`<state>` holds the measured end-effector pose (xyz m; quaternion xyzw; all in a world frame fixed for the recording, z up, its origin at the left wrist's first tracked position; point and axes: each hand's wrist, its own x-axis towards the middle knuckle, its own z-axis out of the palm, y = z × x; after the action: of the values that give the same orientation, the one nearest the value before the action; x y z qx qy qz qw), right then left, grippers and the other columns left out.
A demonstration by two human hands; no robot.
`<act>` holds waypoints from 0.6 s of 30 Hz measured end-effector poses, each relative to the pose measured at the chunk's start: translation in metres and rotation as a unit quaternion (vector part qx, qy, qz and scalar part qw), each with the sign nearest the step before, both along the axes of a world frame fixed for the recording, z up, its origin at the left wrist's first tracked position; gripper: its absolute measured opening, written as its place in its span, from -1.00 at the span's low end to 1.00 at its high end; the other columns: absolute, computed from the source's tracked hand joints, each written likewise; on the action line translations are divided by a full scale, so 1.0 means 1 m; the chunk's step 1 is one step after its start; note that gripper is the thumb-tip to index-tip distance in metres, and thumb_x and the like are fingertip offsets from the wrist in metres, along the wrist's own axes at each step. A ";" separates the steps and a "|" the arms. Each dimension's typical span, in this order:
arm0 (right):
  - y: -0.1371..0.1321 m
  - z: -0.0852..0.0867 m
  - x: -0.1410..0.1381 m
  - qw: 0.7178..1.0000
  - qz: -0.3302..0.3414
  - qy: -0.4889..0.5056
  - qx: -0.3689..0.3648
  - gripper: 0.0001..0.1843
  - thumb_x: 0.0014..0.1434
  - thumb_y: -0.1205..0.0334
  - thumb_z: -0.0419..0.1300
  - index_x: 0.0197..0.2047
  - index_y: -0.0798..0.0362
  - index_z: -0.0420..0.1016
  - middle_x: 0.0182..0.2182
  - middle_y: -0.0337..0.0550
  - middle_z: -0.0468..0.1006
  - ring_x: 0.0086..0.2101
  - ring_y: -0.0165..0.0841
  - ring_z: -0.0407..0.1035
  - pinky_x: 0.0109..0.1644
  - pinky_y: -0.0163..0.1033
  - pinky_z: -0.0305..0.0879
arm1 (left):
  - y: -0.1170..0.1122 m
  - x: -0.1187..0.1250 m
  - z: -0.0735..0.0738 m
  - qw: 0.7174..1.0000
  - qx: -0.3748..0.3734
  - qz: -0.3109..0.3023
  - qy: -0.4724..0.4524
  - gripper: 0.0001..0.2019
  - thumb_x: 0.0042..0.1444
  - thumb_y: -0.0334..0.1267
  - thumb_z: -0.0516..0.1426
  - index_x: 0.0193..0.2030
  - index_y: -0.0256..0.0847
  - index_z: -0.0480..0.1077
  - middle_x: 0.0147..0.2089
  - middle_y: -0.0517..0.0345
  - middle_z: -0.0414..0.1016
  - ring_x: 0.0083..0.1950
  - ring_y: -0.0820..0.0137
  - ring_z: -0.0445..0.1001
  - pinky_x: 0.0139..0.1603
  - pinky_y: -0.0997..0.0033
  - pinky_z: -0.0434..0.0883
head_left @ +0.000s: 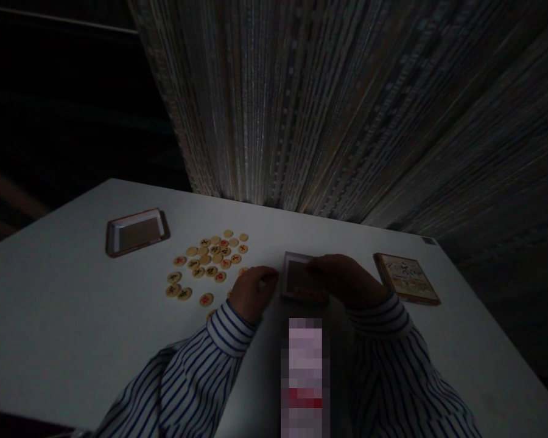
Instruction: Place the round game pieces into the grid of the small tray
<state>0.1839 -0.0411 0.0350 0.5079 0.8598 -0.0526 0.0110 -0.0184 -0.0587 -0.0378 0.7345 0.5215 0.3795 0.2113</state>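
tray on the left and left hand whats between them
In the head view, a loose cluster of round wooden game pieces lies on the white table between the shallow tray and the left hand.

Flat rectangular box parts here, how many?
3: a brown-edged shallow tray far left, a similar tray between the left hand and right hand, and an illustrated cream box lid at right.

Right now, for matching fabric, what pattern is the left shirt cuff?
Left shirt cuff: blue stripes on white; head view.
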 end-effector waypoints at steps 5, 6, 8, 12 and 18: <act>-0.004 0.001 0.002 0.998 0.012 0.040 0.042 -0.77 0.18 0.28 0.04 -0.20 0.07 0.51 -0.33 -0.07 0.58 -0.33 -0.31 0.44 -0.25 -0.26 0.26 | 0.000 0.001 0.000 1.000 0.011 0.001 -0.002 -0.86 0.01 -0.38 0.08 -0.30 -0.23 0.45 -0.36 0.10 0.56 -0.32 0.38 0.49 -0.24 0.36 0.44; -0.004 0.000 0.003 0.998 0.014 0.047 0.049 -0.77 0.18 0.29 0.03 -0.21 0.07 0.51 -0.33 -0.07 0.58 -0.33 -0.32 0.44 -0.25 -0.26 0.26 | 0.000 0.001 0.001 1.000 0.013 0.000 -0.003 -0.86 0.01 -0.39 0.08 -0.30 -0.24 0.45 -0.36 0.09 0.56 -0.32 0.38 0.49 -0.25 0.36 0.44; -0.005 0.001 0.004 0.996 0.021 0.055 0.061 -0.77 0.17 0.31 0.02 -0.23 0.08 0.51 -0.34 -0.07 0.58 -0.34 -0.32 0.44 -0.26 -0.27 0.26 | 0.000 0.001 0.001 1.000 0.013 -0.001 -0.001 -0.86 0.01 -0.39 0.08 -0.31 -0.23 0.45 -0.36 0.10 0.56 -0.33 0.38 0.49 -0.26 0.36 0.44; -0.007 0.003 0.003 0.994 0.028 0.062 0.082 -0.77 0.18 0.33 0.01 -0.24 0.08 0.50 -0.35 -0.07 0.58 -0.34 -0.34 0.43 -0.26 -0.28 0.25 | 0.000 0.000 0.002 1.000 0.019 0.001 -0.002 -0.87 0.01 -0.40 0.08 -0.33 -0.22 0.45 -0.37 0.11 0.55 -0.33 0.38 0.49 -0.27 0.37 0.43; -0.009 0.018 -0.009 0.994 0.023 0.037 0.095 -0.75 0.23 0.30 -0.02 -0.16 0.08 0.47 -0.31 -0.06 0.58 -0.32 -0.34 0.44 -0.26 -0.28 0.24 | 0.002 -0.001 0.001 0.999 0.043 0.002 -0.034 -0.89 0.01 -0.37 0.09 -0.34 -0.22 0.44 -0.38 0.13 0.55 -0.35 0.40 0.48 -0.27 0.39 0.42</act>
<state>0.1747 -0.0501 0.0528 0.4840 0.8723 0.0111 -0.0685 -0.0195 -0.0571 -0.0363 0.7287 0.4985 0.4264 0.1969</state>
